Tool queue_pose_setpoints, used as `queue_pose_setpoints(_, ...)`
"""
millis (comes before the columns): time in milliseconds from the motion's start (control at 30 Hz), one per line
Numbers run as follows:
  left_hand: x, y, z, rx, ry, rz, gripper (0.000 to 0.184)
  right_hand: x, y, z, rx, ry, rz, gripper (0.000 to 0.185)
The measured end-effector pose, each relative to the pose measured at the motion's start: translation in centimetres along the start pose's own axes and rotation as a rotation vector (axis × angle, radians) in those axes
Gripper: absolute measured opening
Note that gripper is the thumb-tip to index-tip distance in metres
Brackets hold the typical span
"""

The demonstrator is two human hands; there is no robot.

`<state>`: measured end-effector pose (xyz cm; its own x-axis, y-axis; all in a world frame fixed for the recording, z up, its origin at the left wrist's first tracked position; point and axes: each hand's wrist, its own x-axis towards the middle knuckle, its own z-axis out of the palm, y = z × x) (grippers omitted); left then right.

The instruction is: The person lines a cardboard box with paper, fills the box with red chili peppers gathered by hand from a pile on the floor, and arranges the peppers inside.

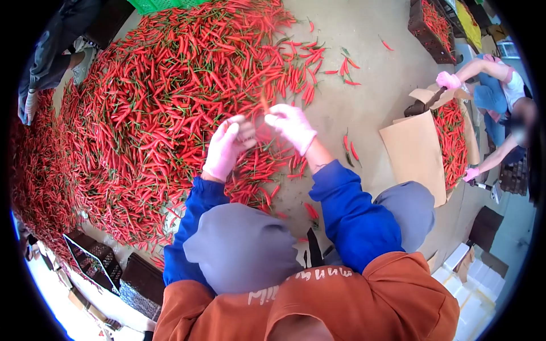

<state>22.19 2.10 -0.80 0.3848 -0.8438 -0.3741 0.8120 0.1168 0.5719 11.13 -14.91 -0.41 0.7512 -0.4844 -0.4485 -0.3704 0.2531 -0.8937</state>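
Note:
Both of my hands wear pale pink gloves and are raised over the right edge of a large pile of red chillies with green stems. My left hand has its fingers spread and blurred, with nothing visible held in it. Just to its right, my right hand is pinched closed, and a blurred orange-red chilli sticks up from its fingertips. The two hands are close together but apart. Under them, part of the pile is smeared by motion.
Loose chillies lie on the grey floor at right. Another person in pink gloves is beside a paper-lined box of chillies. A brown crate stands upper right, dark crates lower left, a person's leg upper left.

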Motion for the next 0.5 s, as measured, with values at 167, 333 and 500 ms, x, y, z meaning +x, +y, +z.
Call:
queue_pose_setpoints(167,0.9,-1.3,-0.4,0.053,0.045,0.072,0.032,-2.7,1.5,4.9,-0.732,-0.1,-0.287,0.019)
queue_pose_setpoints(333,-1.6,-1.5,-1.5,0.156,0.3,0.061,0.019,-3.9,3.8,-3.7,-0.584,0.464,-0.183,0.023)
queue_pose_setpoints(500,-3.6,-4.2,-0.1,0.466,-0.062,-0.401,0.028,-8.8,9.4,-12.6,-0.824,1.007,0.731,0.051)
